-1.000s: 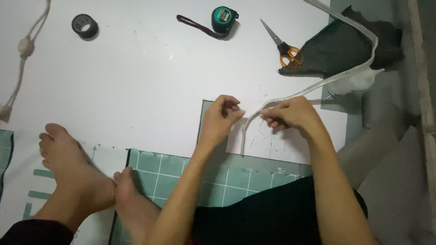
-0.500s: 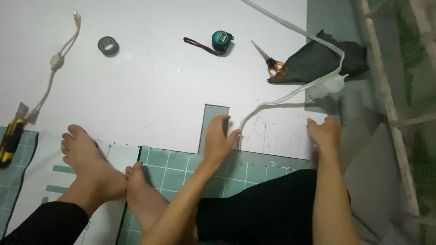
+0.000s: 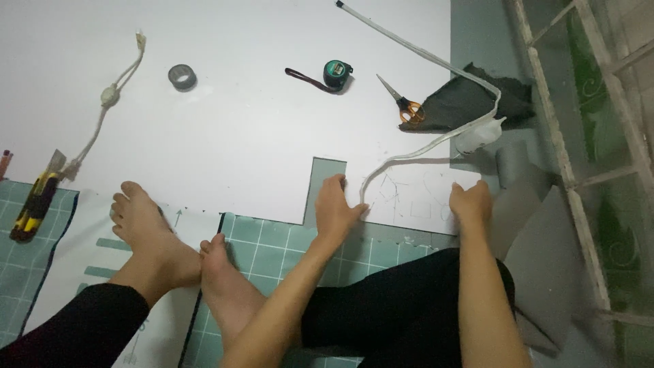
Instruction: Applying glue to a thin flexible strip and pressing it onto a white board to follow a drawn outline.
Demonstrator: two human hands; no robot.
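My left hand [image 3: 336, 206] lies flat on the lower edge of a large white sheet [image 3: 238, 129], fingers spread, right beside the near end of a thin white strip [image 3: 422, 153]. My right hand [image 3: 470, 203] presses flat on the same sheet's right part, over faint pencil marks. The strip curves away from my left hand up across a dark grey cloth [image 3: 470, 99] to the far edge. Neither hand holds anything.
On the sheet lie orange-handled scissors [image 3: 403, 102], a green tape measure [image 3: 334, 73], a grey tape roll [image 3: 182, 76] and a white cord [image 3: 102, 102]. A yellow-black tool [image 3: 33, 204] rests at the left. A green cutting mat [image 3: 272, 252] lies under my bare feet [image 3: 146, 232]. A metal grille [image 3: 593, 136] stands at right.
A second ago both hands pinched the strip's end together. They have let it go and moved apart, now lying flat on the sheet. The view has shifted right.
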